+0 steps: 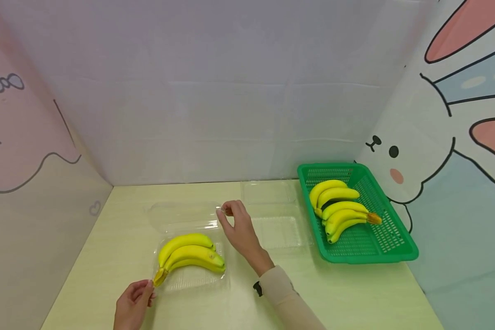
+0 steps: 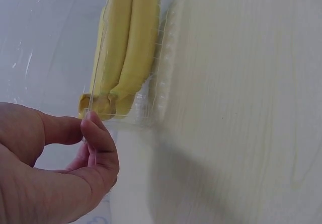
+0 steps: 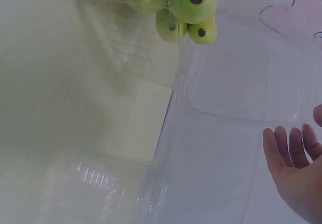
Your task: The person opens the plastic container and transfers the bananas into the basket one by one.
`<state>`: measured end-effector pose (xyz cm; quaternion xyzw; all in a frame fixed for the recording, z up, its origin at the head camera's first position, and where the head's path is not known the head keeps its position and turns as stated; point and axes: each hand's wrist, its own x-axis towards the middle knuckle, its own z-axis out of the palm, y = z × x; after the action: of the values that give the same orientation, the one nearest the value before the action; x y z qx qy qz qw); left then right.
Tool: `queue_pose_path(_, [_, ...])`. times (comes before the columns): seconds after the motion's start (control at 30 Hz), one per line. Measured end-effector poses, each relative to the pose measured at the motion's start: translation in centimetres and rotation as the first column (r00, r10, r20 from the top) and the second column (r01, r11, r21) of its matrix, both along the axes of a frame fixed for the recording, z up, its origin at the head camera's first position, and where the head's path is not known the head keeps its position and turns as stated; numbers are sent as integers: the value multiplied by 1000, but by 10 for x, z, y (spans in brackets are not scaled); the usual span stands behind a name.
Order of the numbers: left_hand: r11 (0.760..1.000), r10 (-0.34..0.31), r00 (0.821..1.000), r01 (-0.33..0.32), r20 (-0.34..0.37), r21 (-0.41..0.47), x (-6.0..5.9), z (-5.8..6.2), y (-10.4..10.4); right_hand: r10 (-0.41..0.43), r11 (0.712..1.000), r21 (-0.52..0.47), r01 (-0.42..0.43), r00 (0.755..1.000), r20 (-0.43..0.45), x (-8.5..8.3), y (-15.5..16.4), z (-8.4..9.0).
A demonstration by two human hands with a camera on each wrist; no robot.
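Pale wood-grained table (image 1: 334,293) is backed by a whitish sheet (image 1: 231,91); the sides are closed in by a pinkish cartoon panel (image 1: 24,119) at left and a rabbit-printed panel (image 1: 416,169) at right; bananas (image 1: 191,254) are laid in the tray of a clear container (image 1: 200,278), its lid (image 1: 181,215) folded open toward the sheet; the container's near-left edge is pinched by the left hand (image 1: 135,300); the right hand (image 1: 243,229) is held at the lid's right end, thumb and fingers apart, contact uncertain; a second clear box (image 1: 278,231) is set beside a green basket (image 1: 371,259) of bananas.
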<state>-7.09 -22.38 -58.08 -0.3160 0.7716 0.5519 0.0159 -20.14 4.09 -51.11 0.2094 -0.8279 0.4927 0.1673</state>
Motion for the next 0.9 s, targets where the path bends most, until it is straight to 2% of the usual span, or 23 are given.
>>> queue_pose_path(0.27, [1000, -13, 1000, 13, -16, 6, 2, 3, 0, -58, 995, -81, 55, 997, -42, -9, -7, -3])
queue_pose_path(0.43, [1000, -21, 999, 22, -35, 6, 3, 4, 0, -92, 989, -121, 88, 995, -30, -12, -11, -8])
queue_pose_path(0.7, [1000, -22, 999, 22, -37, 11, 4, 5, -1, -120, 978, -166, 126, 992, 42, -21, -17, -7])
queue_pose_path(0.9, [1000, -22, 999, 22, -28, 19, 3, 5, 0, -142, 959, -226, 173, 979, 148, -28, -20, -7])
